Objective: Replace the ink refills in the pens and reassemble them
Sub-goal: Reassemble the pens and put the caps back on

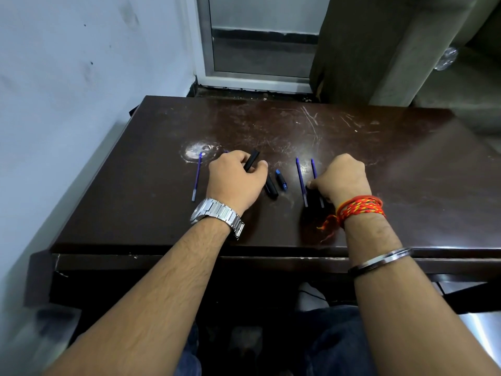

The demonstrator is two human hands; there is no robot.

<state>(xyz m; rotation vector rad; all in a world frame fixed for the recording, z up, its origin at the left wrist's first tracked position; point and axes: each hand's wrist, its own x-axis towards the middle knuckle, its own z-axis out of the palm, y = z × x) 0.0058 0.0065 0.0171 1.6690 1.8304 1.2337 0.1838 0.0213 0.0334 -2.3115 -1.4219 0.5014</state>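
Observation:
My left hand grips a black pen barrel, which sticks out up and to the right above the dark table. Just right of that hand lie another black pen part and a short blue-tipped piece. One blue refill lies to the left of my left hand. Two more blue refills lie side by side by my right hand. That hand rests on the table with its fingers curled over a black pen part, partly hidden beneath it.
A white wall runs along the table's left edge. A pale worn ring marks the tabletop behind the left refill. Beyond the far edge are a metal door frame and a brown curtain. The front edge lies near my forearms.

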